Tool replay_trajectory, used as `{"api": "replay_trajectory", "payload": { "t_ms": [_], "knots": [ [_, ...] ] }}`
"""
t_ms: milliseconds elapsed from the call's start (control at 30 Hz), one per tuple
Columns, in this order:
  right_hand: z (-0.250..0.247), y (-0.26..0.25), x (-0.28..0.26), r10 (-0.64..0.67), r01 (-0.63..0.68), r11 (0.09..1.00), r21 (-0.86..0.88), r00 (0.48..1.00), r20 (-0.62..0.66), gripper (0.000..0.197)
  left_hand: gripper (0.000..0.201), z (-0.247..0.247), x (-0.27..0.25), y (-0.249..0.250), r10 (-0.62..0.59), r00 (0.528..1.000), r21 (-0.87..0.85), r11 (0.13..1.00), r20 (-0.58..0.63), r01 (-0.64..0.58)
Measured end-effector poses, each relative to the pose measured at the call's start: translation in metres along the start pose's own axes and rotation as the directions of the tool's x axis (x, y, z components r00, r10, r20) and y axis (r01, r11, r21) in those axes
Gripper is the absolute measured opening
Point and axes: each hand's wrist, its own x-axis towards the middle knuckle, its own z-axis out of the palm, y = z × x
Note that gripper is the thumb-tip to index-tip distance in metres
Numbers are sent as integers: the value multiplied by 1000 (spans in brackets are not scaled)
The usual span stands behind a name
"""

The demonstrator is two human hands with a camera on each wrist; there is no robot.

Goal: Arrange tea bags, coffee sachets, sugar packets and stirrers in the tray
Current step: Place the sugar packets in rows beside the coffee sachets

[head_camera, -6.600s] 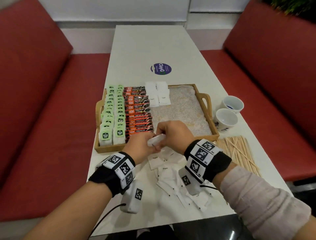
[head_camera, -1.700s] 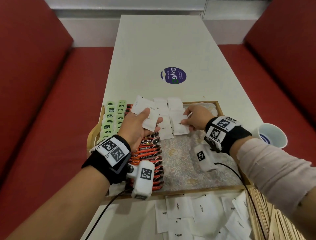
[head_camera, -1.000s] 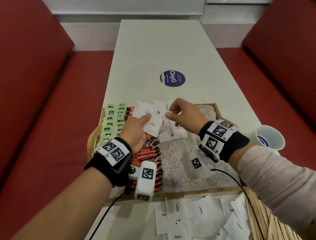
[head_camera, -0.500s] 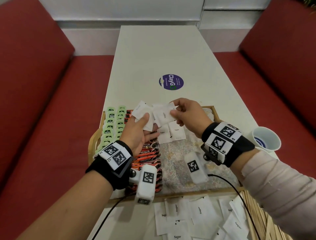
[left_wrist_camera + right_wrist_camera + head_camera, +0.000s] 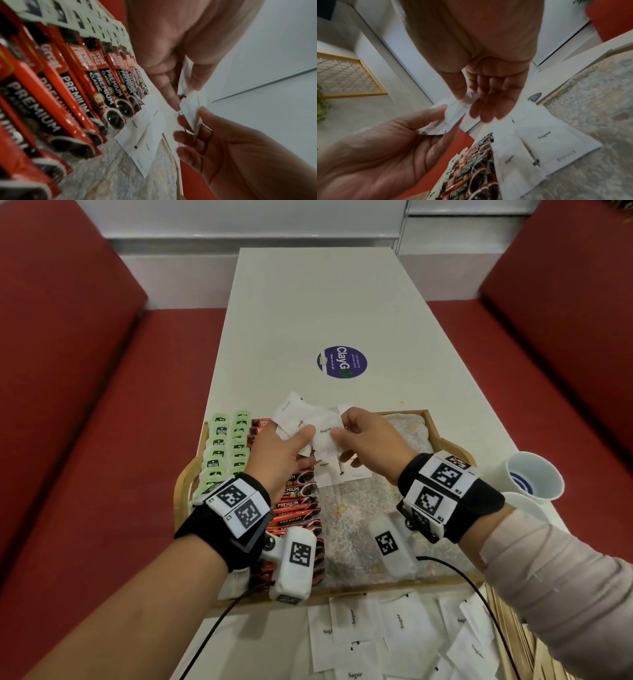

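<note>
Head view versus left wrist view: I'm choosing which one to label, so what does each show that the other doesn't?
Only the head view shows the loose sugar packets on the table, the cups, the purple sticker and the wrist bands. Only the left wrist view shows the palm side of both hands' fingers. Both show the coffee sachets, the tea bags and both hands holding sugar packets above the tray.

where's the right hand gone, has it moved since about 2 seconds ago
Yes. The right hand was low on the sugar packets laid in the tray; now it is raised and further left, pinching a packet from the left hand's stack.
</note>
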Motion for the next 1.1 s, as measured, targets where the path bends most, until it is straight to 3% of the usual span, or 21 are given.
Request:
{"api": "replay_trajectory", "payload": {
  "t_ms": [100,267,433,733,833,1100],
  "knots": [
    [-4,3,4,13,-14,999,-42,1000,-29,21,19,-3,2,1,-31,999,1,1000,-26,31],
    [-9,21,9,183,-183,982,48,983,3,26,18,-10,3,4,-83,995,-69,994,-46,80],
    [3,39,11,300,-293,952,-94,951,78,27,29,-14,2,5,-121,991,-180,978,-62,108],
    [26,35,16,268,-250,943,-220,962,56,29,19,-15,0,8,-118,990,-218,971,-82,98],
    [33,34,17,256,-241,926,-289,967,14,20,14,-15,-1,9,-124,989,-225,969,-82,103],
    [39,35,19,257,-244,866,-436,966,-31,48,28,-15,1,6,-190,980,-272,948,-61,167]
  ]
}}
